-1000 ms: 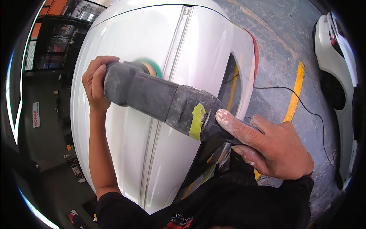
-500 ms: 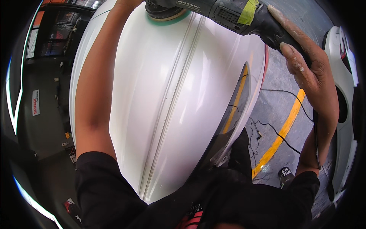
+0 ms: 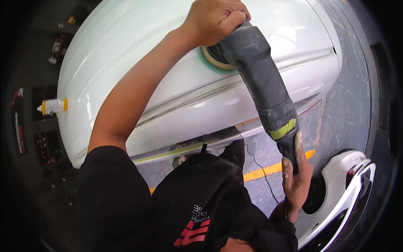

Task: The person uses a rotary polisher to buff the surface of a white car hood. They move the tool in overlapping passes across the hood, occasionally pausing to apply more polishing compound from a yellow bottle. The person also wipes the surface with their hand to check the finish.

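A black car polisher point(image 3: 262, 80) with a strip of yellow-green tape lies slantwise across the white car roof point(image 3: 130, 71). My left hand point(image 3: 216, 21) is closed over its head end, fingers curled round the top. Under that head, the round pad point(image 3: 217, 63), with a green edge, rests against the roof; the polisher partly hides it. My right hand point(image 3: 297, 178), dusted with white residue, wraps the rear handle, the thumb on one side and a finger stretched along the other.
A ribbed dark trim strip point(image 3: 193, 98) runs along the roof. A yellow-and-white bottle point(image 3: 54, 106) is at the roof's left edge. Another white car point(image 3: 342, 172) stands at lower right. A black cord point(image 3: 263, 173) hangs near a yellow floor line point(image 3: 273, 169).
The view has turned, so the roof now runs across the picture. The polisher has swung to a steeper slant, and its head appears farther right and lower. Both hands keep their hold.
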{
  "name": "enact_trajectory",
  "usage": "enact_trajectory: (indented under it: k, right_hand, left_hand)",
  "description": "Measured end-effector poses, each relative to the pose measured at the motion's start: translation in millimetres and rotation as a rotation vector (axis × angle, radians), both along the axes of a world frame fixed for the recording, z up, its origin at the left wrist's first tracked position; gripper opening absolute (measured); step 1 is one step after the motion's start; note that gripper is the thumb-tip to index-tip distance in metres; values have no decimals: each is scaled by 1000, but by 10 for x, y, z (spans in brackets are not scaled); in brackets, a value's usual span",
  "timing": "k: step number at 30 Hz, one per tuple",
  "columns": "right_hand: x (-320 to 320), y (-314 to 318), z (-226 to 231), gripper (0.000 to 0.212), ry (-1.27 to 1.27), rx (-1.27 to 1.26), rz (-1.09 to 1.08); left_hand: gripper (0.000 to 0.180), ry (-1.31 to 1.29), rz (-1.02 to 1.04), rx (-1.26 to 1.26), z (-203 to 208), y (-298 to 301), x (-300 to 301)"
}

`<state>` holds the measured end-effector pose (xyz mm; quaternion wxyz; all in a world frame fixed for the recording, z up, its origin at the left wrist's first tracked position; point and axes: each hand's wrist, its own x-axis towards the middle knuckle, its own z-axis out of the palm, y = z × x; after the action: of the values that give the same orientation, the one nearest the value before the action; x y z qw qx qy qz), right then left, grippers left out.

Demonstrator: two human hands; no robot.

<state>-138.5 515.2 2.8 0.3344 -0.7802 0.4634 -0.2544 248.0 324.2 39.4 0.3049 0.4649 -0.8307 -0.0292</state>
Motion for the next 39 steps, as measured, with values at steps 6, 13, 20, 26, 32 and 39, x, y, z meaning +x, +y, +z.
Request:
enact_trajectory:
  k: [6,13,20,26,32,39]
  right_hand:
    - [666,646,518,64,13,2,347]
    - [1842,772,529,76,97,43,749]
    - [2925,942,190,86,-96,268,927]
    - [2410,741,118,90,-91,340,773]
    - [1411,392,115,98,-2,318,499]
    - [1155,413,91,99,91,473,292]
  left_hand:
    - [41,153,466,-34,55,2108,386]
    - [20,188,844,-283,47,3498,1371]
    - [24,152,987,-165,198,3934,2177]
    - [22,133,776,-131,120,3198,1834]
    - [18,199,556,-203,-51,2014,906]
    - [13,319,526,-313,-99,1582,564]
